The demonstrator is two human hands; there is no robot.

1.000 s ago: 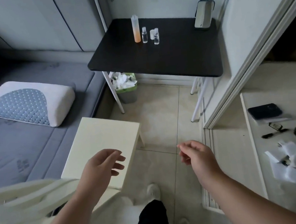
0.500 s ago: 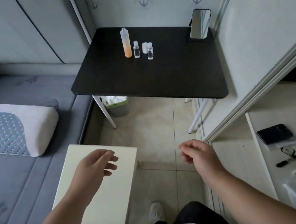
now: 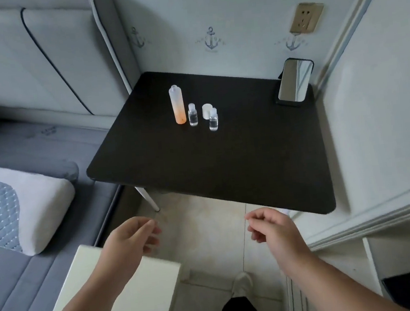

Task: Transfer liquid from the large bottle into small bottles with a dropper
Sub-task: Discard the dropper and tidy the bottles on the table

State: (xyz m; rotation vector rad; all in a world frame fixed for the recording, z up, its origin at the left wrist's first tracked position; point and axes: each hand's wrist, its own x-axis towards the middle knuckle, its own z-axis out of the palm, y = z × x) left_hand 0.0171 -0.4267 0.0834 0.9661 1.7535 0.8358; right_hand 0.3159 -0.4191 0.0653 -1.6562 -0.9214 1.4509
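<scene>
On the black table (image 3: 225, 168), near its far side, stands the large bottle (image 3: 177, 105), upright and uncapped, with orange liquid in its lower part. Just beside it on the right stand two small clear bottles (image 3: 192, 114) (image 3: 213, 119), and a white cap (image 3: 207, 110) behind them. Below the table's near edge, the left hand (image 3: 129, 242) and the right hand (image 3: 273, 229) hover apart, fingers loosely curled, holding nothing. A mirror (image 3: 295, 81) leans at the far right corner

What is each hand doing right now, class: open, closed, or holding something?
Left hand: open, fingers loosely curled, holding nothing.
Right hand: open, fingers loosely curled, holding nothing.
</scene>
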